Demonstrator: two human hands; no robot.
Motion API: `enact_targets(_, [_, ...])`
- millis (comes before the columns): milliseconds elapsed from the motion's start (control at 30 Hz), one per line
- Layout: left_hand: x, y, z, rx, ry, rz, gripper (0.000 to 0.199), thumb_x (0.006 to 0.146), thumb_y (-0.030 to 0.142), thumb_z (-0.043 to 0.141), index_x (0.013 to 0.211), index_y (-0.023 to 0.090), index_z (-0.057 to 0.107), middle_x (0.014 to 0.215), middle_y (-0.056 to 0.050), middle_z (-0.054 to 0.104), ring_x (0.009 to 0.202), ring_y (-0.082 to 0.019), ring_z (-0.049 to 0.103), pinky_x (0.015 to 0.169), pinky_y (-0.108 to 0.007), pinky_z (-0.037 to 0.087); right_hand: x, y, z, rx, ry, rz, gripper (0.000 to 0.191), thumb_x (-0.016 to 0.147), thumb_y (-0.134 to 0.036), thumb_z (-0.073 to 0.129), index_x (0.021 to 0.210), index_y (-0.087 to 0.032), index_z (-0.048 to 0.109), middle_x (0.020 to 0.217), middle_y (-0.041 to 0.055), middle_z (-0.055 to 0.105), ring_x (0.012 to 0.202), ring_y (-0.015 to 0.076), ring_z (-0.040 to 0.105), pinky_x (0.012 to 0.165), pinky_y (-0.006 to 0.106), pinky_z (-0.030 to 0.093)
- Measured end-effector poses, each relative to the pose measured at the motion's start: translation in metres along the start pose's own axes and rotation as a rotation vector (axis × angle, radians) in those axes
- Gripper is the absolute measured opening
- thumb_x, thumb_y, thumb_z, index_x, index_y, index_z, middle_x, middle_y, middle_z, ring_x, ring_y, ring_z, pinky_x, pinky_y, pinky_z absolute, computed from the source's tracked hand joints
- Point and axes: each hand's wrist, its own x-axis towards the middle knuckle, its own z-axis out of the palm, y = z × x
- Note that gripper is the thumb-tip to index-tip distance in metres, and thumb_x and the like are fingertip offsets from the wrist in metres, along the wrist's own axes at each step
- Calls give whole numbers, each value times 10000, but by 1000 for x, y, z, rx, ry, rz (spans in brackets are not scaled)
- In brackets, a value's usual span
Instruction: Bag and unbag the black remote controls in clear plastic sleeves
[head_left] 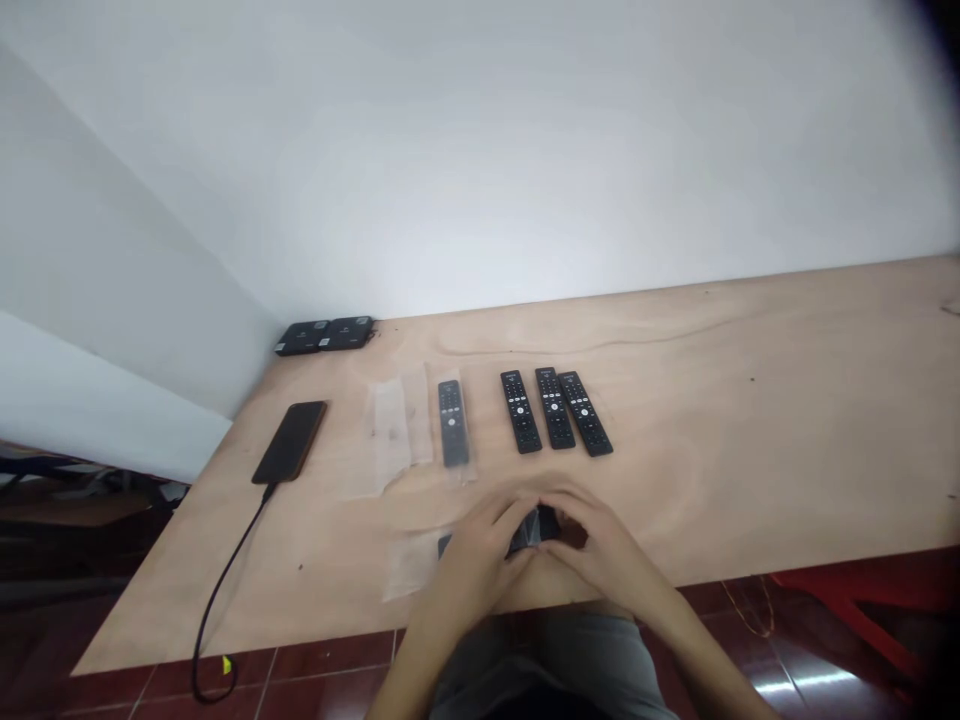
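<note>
Near the front edge of the wooden table, my left hand [491, 545] and my right hand [592, 530] both close on a black remote [534, 528] with clear plastic on it. The remote lies sideways, its left end sticking out past my left hand over a clear plastic sleeve [409, 568]. Beyond my hands, one remote [452, 425] rests inside a clear sleeve. Flat sleeves [394, 425] lie to its left. To its right are three bare black remotes, a left one [520, 412], a middle one [555, 408] and a right one [586, 414].
A phone [290, 443] with a black cable [217, 590] lies on the table's left side [187, 600]. Two black boxes, one [302, 338] beside the other [347, 333], sit by the wall. A red chair [847, 600] stands at the lower right.
</note>
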Motion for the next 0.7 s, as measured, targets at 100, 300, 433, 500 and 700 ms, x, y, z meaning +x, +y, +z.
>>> enact_targets(100, [2,1,1,19,18,-14,678,932,55,776,1540,299,603,1446,-106,728,1341,-325,707,1127,-512,624,-4,4,2,86,28,47,626,966,-256,805,1569,-308,648,1385,98,767,1176,297,746,1094,507,625])
enact_targets(300, [0,4,5,85,54,-24,541,981,119,751,1483,283,635,1334,-111,756,1238,-328,735,1042,-495,651,-4,-4,6,-49,203,46,127,1027,-365,750,1070,-248,768,1122,101,751,1064,302,726,958,455,618])
enact_targets(433, [0,3,12,134,77,6,562,977,99,728,1499,273,612,1361,-126,748,1268,-344,728,1071,-523,640,0,-6,16,-120,230,65,102,984,-326,752,934,-248,709,959,70,724,923,295,697,824,422,588])
enact_targets(500, [0,2,14,134,78,4,565,973,97,731,1496,273,608,1371,-126,745,1283,-349,723,1087,-535,635,2,-5,20,-106,232,87,113,992,-308,703,896,-249,710,910,65,740,878,291,705,796,416,583])
enact_targets(700, [0,1,14,127,73,-4,585,936,60,737,1477,248,617,1369,-129,742,1281,-350,720,1078,-531,643,4,-7,27,-162,269,140,81,974,-323,727,942,-255,758,945,71,792,874,291,728,789,406,591])
